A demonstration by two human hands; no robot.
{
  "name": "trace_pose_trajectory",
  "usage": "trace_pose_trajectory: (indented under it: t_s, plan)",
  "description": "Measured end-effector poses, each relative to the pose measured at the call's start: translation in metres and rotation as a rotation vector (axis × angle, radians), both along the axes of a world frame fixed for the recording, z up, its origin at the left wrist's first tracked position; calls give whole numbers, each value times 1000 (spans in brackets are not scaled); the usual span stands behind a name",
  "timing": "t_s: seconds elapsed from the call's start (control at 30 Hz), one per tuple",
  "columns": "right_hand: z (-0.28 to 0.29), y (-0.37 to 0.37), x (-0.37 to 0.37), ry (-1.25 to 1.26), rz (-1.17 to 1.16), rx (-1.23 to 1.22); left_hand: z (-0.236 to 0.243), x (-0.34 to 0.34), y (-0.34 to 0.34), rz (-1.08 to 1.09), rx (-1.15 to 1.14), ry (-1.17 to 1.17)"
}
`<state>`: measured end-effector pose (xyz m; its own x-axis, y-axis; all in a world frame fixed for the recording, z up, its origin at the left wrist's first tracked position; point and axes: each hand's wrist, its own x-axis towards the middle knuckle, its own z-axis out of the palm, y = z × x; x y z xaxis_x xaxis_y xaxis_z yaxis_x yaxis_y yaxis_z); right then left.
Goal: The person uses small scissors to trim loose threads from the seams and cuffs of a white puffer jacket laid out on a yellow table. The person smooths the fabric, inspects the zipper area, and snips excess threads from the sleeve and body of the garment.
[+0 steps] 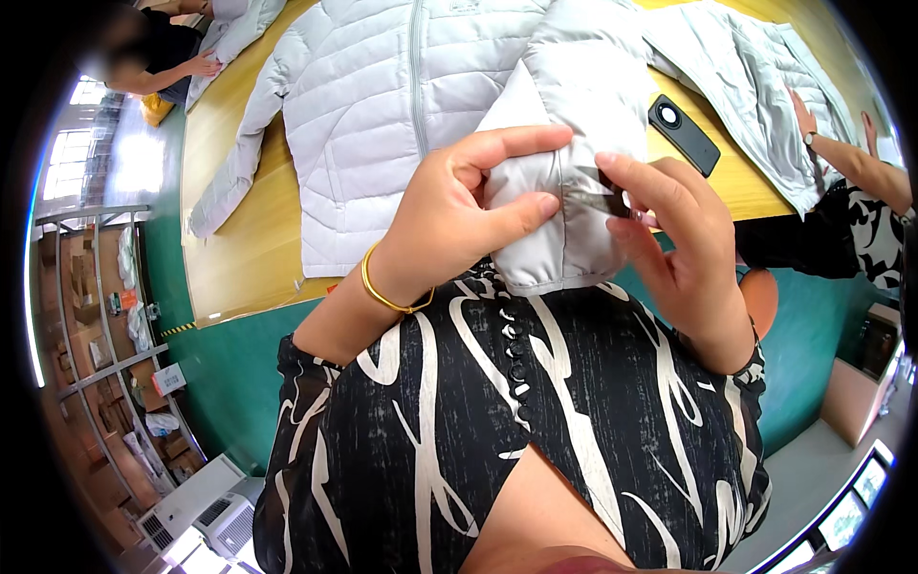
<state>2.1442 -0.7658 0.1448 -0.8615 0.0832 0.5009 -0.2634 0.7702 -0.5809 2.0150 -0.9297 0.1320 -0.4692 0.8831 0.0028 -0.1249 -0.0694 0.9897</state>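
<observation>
A light grey padded jacket (359, 124) lies spread on the table, its front zip running up the middle. One sleeve (583, 96) is drawn toward me, with its cuff end near my chest. My left hand (469, 196) grips this sleeve, index finger and thumb on either side of a fold beside a seam. Between the thumb and fingers of my right hand (679, 220) is a small pair of dark thread snips (612, 199), partly covered by the fingers. Their pointed tips face left, close against the sleeve's seam.
A black phone (684, 134) lies on the yellow table (229, 277) to the right. Further right, another person's hand (803, 115) rests on a second grey jacket (736, 77). At the far left, a person handles another pale garment (234, 43). Metal shelving (105, 373) stands left.
</observation>
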Motion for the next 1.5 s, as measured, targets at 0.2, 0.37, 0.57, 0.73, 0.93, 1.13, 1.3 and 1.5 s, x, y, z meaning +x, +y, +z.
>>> trace_pose_trajectory:
  t_s: [0.2, 0.37, 0.57, 0.73, 0.93, 1.13, 1.3, 1.5]
  plan:
    - [-5, -1, 10, -11, -92, 125, 7, 1, 7, -66, -52, 19]
    - [2, -1, 9, -60, -115, 205, 5, 1, 10, -75, -81, 73]
    - [3, -1, 12, -45, -156, 203, 12, 3, 13, -106, -108, 43]
    - [5, -1, 12, -52, -163, 198, 14, 3, 14, -109, -127, 27]
    - [5, -1, 10, -67, -161, 186, 15, 3, 13, -97, -128, 35]
    - [6, 2, 11, -47, -158, 116, 16, 3, 13, -98, -114, -3]
    - [13, 6, 12, -35, -184, -12, 14, 4, 13, -95, -73, -13]
    - [18, 6, 15, -149, -89, 66, 15, 5, 12, -88, -71, 5]
